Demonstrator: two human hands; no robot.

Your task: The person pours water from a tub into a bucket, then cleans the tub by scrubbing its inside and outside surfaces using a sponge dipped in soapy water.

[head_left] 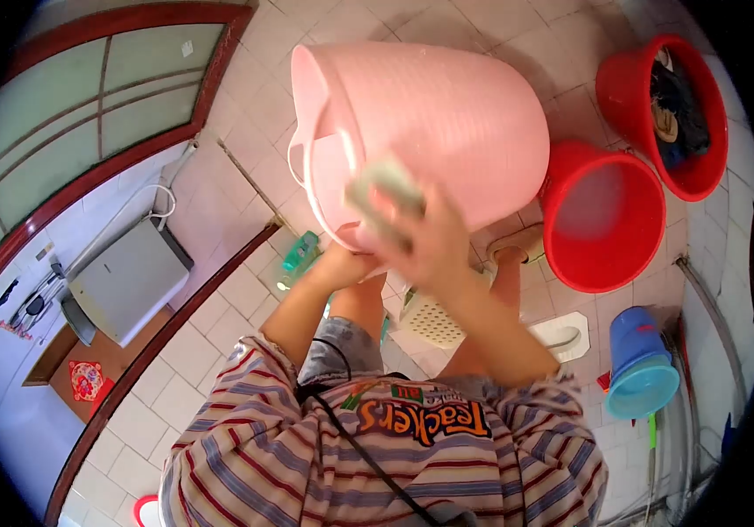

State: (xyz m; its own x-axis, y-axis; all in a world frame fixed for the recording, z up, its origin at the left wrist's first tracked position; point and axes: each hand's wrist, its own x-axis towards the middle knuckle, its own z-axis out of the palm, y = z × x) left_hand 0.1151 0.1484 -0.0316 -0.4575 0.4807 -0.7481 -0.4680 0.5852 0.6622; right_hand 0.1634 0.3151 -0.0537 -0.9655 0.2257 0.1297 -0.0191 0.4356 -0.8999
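Observation:
A large pink plastic tub [447, 110] lies tipped on its side, its mouth turned to the left. My left hand [352, 266] is closed on the lower part of its rim, with the fingertips partly hidden. My right hand [430, 235] grips a pale greenish sponge [387, 186] in front of the tub's side near the rim. Motion blurs both the hand and the sponge, and I cannot tell whether the sponge touches the plastic. A green bottle [300, 252] is on the tiles left of my left hand.
Right of the tub stand a red bucket [605, 268] with cloudy liquid and another red bucket [610, 83] holding dark clothes. A perforated cream stool [434, 321] is below my hands, near a squat toilet [566, 334]. Blue buckets [636, 338] sit at lower right; a doorframe [166, 325] runs along the left.

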